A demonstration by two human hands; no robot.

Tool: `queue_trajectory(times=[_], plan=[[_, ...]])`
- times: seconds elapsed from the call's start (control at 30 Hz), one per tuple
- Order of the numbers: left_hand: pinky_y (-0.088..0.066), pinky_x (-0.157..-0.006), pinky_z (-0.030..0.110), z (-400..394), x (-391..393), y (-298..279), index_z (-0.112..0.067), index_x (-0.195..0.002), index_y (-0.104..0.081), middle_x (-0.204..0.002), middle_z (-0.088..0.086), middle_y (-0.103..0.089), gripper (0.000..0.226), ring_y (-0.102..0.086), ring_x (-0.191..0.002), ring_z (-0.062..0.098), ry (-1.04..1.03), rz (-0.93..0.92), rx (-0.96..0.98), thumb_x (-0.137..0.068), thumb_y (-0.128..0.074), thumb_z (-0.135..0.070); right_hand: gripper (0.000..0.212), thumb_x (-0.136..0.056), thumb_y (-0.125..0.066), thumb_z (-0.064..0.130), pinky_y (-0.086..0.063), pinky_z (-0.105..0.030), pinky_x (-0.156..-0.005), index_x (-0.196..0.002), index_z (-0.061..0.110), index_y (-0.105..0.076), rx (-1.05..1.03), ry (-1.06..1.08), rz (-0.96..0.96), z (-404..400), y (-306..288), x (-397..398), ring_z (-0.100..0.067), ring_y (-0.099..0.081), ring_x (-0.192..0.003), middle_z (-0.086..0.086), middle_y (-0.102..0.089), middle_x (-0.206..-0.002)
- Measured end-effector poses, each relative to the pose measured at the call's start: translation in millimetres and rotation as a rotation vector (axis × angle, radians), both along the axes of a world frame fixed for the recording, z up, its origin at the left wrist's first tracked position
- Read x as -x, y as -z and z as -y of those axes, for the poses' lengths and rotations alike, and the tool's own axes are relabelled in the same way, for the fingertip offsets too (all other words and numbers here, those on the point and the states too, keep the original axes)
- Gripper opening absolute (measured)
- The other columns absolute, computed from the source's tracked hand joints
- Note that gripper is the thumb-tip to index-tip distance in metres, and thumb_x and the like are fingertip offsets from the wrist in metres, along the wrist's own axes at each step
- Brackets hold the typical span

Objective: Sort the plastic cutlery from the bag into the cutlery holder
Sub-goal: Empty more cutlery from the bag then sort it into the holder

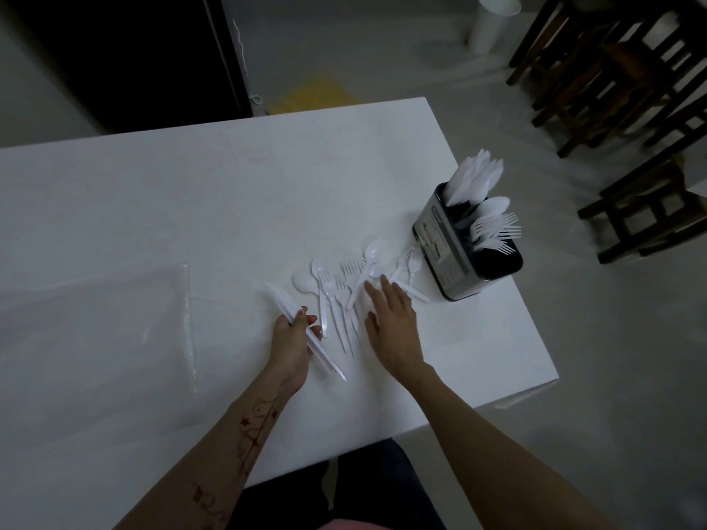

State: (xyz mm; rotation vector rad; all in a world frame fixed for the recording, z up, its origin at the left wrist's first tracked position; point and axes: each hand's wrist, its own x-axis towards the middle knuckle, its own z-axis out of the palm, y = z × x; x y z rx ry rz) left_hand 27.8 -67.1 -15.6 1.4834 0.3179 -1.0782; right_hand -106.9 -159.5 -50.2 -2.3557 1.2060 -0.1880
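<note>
A loose pile of white plastic forks and spoons (344,285) lies on the white table (191,193). My left hand (292,344) grips a bundle of white plastic knives (285,306) that point up and left. My right hand (388,323) lies flat with straight fingers on the pile's right part. The dark cutlery holder (443,242) stands at the table's right edge, with knives (474,177), a spoon (493,206) and forks (497,231) upright in separate compartments. The clear plastic bag (95,330) lies flat to the left.
Dark wooden chairs (631,89) stand beyond the table at the right. A white cylinder (491,22) stands on the floor at the back. A dark cabinet (126,55) is behind the table. The table's near right corner (551,380) is close to the holder.
</note>
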Motion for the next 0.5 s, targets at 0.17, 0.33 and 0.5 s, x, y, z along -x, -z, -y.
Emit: queue_trajectory(times=[0.17, 0.33, 0.5], plan=[[-0.046, -0.069, 0.023, 14.5, -0.4, -9.8, -0.006, -0.09, -0.052, -0.078, 0.003, -0.048, 0.016, -0.044, -0.065, 0.011, 0.005, -0.153, 0.045, -0.1, -0.045, -0.015, 0.036, -0.093, -0.052, 0.002, -0.042, -0.032, -0.103, -0.127, 0.013, -0.058, -0.086, 0.087, 0.141, 7.5, -11.1, 23.4, -0.026, -0.048, -0.122, -0.009, -0.056, -0.133], [-0.044, -0.092, 0.038, 58.3, -2.7, -38.6, -0.01, -0.092, -0.057, -0.085, 0.004, -0.055, 0.016, -0.053, -0.085, 0.018, 0.073, -0.257, 0.15, -0.1, -0.044, -0.015, 0.03, -0.092, -0.052, -0.001, -0.046, -0.019, -0.09, -0.112, 0.013, -0.069, -0.148, 0.059, 0.172, 27.3, -40.9, 35.0, -0.016, -0.063, -0.103, -0.002, -0.069, -0.113], [-0.033, -0.1, 0.026, 124.8, -5.1, -78.2, -0.02, -0.109, -0.051, -0.122, -0.004, -0.061, 0.018, -0.043, -0.119, 0.019, 0.036, -0.201, 0.325, -0.103, -0.036, -0.027, 0.029, -0.091, -0.051, 0.0, -0.047, -0.01, -0.078, -0.108, 0.015, -0.07, -0.201, 0.139, 0.307, 62.3, -86.1, 41.7, -0.006, -0.067, -0.091, 0.005, -0.071, -0.106]])
